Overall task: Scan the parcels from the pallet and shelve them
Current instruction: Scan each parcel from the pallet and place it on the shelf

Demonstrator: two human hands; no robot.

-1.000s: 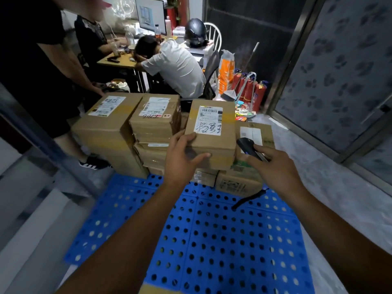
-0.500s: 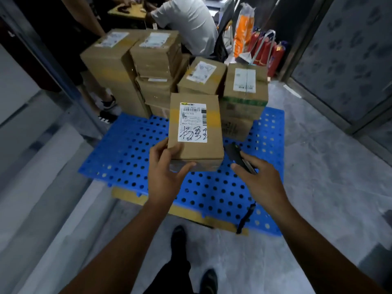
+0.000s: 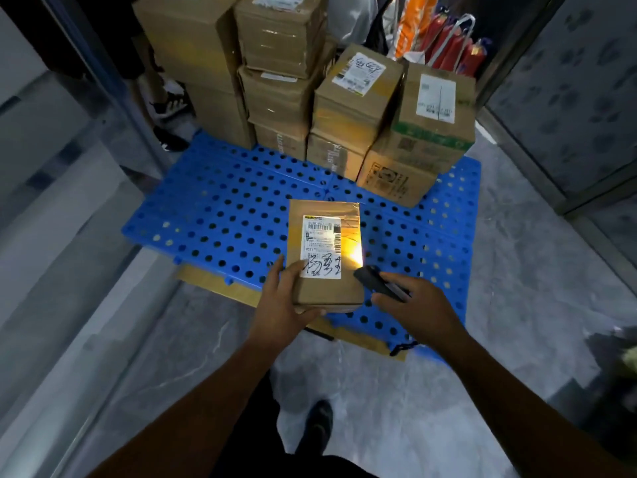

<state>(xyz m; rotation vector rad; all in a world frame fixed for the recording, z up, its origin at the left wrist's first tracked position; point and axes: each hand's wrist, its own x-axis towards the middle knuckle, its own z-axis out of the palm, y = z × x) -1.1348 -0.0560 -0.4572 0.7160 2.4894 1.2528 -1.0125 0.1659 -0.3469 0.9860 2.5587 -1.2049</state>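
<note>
Left hand (image 3: 281, 307) grips a parcel (image 3: 325, 257) by its near left corner, held above the blue pallet (image 3: 220, 215). Right hand (image 3: 410, 305) clasps a black scanner (image 3: 377, 287); its light falls on the label (image 3: 321, 246). Remaining parcels (image 3: 348, 98) stacked at pallet's far edge.

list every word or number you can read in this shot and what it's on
"P021": printed on the white label of the parcel held in the left hand.
Large black handwritten characters on that label: cannot make them out.
Its fine print and barcodes: too small, partly glared out near the scanner in the right hand.
Labels on the stacked boxes: blurred, unreadable.
</note>
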